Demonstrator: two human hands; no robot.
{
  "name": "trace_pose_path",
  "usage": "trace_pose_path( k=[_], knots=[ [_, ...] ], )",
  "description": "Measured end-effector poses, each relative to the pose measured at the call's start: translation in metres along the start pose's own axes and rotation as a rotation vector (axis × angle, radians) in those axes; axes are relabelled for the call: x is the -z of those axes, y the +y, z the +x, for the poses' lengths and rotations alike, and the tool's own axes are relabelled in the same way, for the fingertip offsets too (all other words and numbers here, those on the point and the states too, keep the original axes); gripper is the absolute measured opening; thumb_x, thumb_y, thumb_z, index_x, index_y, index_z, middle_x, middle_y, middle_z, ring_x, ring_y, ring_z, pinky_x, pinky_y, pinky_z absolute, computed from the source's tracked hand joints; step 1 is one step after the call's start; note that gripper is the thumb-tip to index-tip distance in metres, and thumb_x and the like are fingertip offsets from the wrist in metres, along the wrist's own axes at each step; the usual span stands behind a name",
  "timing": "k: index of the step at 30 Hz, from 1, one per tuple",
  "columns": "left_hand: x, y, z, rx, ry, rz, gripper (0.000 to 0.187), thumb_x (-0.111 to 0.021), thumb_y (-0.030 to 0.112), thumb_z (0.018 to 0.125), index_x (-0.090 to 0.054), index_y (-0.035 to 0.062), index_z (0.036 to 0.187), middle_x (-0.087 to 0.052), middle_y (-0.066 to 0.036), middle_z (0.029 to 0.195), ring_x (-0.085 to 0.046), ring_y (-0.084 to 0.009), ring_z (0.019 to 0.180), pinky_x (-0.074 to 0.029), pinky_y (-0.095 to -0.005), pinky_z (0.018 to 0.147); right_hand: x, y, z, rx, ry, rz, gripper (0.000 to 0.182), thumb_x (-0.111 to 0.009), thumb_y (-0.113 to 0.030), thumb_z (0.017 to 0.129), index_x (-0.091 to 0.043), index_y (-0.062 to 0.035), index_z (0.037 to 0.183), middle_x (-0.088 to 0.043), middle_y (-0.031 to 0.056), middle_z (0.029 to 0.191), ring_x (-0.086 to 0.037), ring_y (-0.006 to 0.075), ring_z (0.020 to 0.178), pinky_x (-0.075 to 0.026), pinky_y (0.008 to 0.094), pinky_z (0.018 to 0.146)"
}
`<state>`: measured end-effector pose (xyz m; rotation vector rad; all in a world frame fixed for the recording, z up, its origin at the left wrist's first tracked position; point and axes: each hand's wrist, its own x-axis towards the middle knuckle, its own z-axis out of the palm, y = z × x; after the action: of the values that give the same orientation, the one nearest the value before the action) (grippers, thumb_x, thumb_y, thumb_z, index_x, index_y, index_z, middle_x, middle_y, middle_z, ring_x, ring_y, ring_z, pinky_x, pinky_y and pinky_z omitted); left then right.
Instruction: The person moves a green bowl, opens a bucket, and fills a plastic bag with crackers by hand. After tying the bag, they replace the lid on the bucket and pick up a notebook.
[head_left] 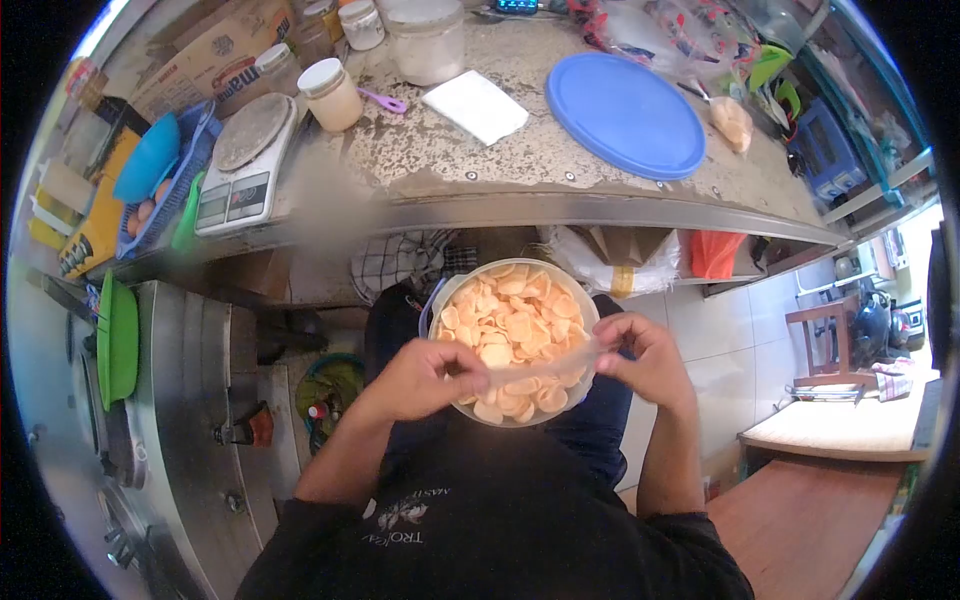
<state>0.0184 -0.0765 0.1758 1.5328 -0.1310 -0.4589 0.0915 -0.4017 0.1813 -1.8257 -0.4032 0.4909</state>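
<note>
A round tub (591,310) full of pale orange, disc-shaped chips (515,325) rests between the person's legs. Over the lower half of the chips, a thin clear plastic piece (535,368) is stretched between both hands. My left hand (432,380) pinches one end of it at the tub's left side. At the right rim, my right hand (640,355) pinches the other end between thumb and fingers. The plastic's exact shape is hard to make out.
Ahead, a worn counter (420,150) holds a kitchen scale (240,190), jars (330,95), a white cloth (476,107) and a blue lid (627,115). Metal drawers (190,400) stand at the left. A wooden table (810,520) is at the lower right.
</note>
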Motion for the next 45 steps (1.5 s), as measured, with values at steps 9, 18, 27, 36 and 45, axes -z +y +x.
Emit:
trace_pose_path(
  k=[9,18,27,36,45],
  knots=[
    [-0.021,0.007,-0.025,-0.181,-0.183,0.307,0.011,-0.063,0.01,0.088,-0.066,0.0004,0.092,-0.066,-0.011,0.084,-0.065,-0.0215,0.078,-0.05,-0.0316,0.071,-0.075,-0.081,-0.017,0.525,-0.209,-0.518,0.031,-0.079,-0.019,0.072,-0.068,-0.0125,0.101,-0.065,0.0044,0.093,-0.061,0.0223,0.083,-0.048,0.0337,0.074],
    [-0.005,0.032,-0.045,-0.338,0.008,0.353,0.02,-0.07,0.018,0.086,-0.067,0.0009,0.095,-0.066,-0.009,0.082,-0.063,-0.0161,0.065,-0.048,-0.0274,0.061,-0.073,-0.072,-0.018,0.483,0.086,-0.424,0.013,-0.073,-0.003,0.072,-0.066,-0.0076,0.082,-0.067,0.0073,0.077,-0.064,0.0233,0.067,-0.05,0.0331,0.061],
    [-0.064,0.01,-0.039,-0.155,-0.002,-0.333,0.033,-0.06,0.016,0.095,-0.053,-0.0014,0.121,-0.061,-0.005,0.109,-0.056,-0.0107,0.102,-0.046,-0.029,0.09,-0.102,-0.067,-0.014,0.705,0.033,-0.26,0.018,-0.075,-0.006,0.073,-0.064,-0.0078,0.087,-0.068,0.0096,0.098,-0.066,0.025,0.081,-0.052,0.0354,0.069],
    [-0.033,-0.016,-0.042,-0.23,0.216,-0.082,0.011,-0.058,0.011,0.095,-0.056,0.0005,0.095,-0.061,-0.004,0.093,-0.057,-0.0075,0.089,-0.046,-0.023,0.076,-0.081,-0.058,0.008,0.145,-0.426,0.07,0.027,-0.074,-0.013,0.081,-0.064,-0.0048,0.104,-0.069,0.0123,0.103,-0.067,0.0252,0.095,-0.051,0.0326,0.084],
    [-0.055,-0.024,-0.05,-0.125,0.311,-0.52,0.027,-0.069,0.004,0.086,-0.045,0.0058,0.098,-0.056,-0.006,0.1,-0.057,-0.0093,0.092,-0.049,-0.0257,0.079,-0.13,-0.045,-0.007,0.275,-0.186,-0.036,0.02,-0.07,-0.009,0.081,-0.063,-0.0056,0.099,-0.067,0.0123,0.09,-0.066,0.0295,0.083,-0.052,0.0363,0.074]
  ],
)
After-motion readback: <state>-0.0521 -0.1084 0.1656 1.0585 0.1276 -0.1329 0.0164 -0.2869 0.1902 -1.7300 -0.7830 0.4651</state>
